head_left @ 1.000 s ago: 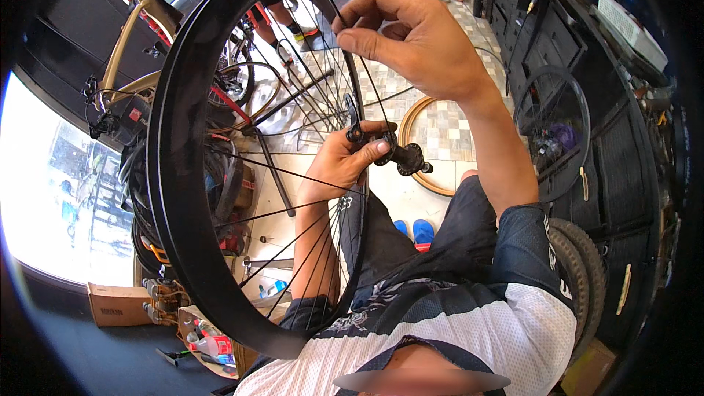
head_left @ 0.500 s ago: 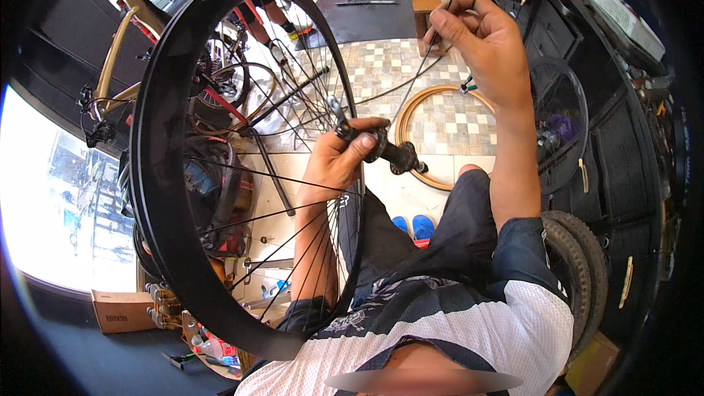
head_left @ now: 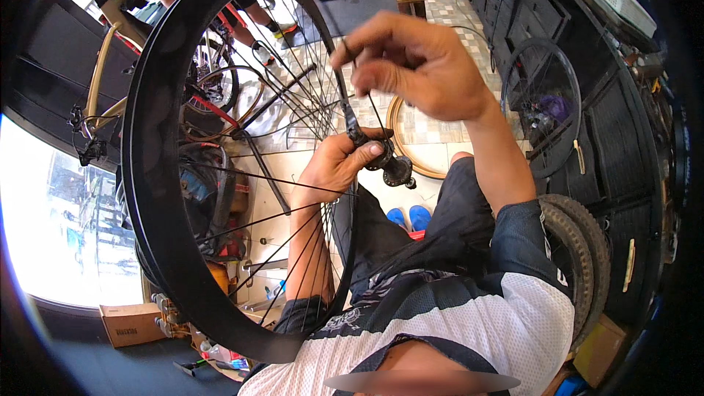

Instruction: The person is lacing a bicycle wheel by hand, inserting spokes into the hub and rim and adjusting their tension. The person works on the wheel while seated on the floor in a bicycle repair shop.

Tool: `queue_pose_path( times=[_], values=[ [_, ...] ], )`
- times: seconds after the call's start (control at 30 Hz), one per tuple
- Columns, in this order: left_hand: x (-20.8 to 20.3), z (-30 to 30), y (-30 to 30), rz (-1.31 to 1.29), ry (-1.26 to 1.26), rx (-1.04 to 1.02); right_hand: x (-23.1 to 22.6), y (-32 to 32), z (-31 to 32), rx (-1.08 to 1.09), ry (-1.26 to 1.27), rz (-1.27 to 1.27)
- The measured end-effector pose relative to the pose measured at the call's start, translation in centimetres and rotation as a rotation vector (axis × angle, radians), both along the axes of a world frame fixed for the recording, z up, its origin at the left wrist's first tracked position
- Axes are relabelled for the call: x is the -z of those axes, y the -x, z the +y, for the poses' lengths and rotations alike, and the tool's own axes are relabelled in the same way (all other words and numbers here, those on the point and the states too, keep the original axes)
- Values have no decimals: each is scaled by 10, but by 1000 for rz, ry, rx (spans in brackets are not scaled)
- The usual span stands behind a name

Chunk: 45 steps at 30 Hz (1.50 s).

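A deep black bicycle rim (head_left: pixel 150 147) stands upright on my left, and several black spokes (head_left: pixel 268 215) run across its opening. My left hand (head_left: pixel 330 169) reaches through the rim and is closed around the black hub (head_left: pixel 397 171), thumb on top. From the hub a single dark spoke (head_left: pixel 377 111) rises to my right hand (head_left: pixel 425 70), which is beside the rim's right side. The right fingers are curled around the spoke, though motion smears their tips. Where the spoke's upper end sits among the fingers is partly hidden.
A tan hoop (head_left: pixel 400 143) lies on the tiled floor beyond my hands. Black drawers (head_left: pixel 539 15) line the right side, with a wheel (head_left: pixel 541 103) leaning there and tyres (head_left: pixel 576 264) nearer. A bicycle frame (head_left: pixel 95 95) stands left. Another person's leg (head_left: pixel 260 18) shows behind the rim.
My right hand has swung left and down toward the rim, bringing the spoke more upright. The left hand keeps its hold on the hub, and the rim has shifted slightly left.
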<state>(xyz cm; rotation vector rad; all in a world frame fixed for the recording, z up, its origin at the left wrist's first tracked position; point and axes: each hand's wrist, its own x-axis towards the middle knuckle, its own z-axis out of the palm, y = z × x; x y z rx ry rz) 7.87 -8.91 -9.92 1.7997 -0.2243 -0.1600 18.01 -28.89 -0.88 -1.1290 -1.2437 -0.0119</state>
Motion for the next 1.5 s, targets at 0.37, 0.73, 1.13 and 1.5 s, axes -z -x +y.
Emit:
queue_pose_path(
  times=[0.37,0.73,1.13,1.5],
  values=[
    [4,-5,-7,57,5,-64,57,-1,5,373,341,-174],
    [10,-11,-14,-35,301,-202,86,-1,-24,398,506,-370],
    [5,-15,-15,-141,321,-301,92,1,-40,617,471,-475],
    [2,-9,-13,-338,386,-400,117,9,-90,623,877,-290]
  ],
)
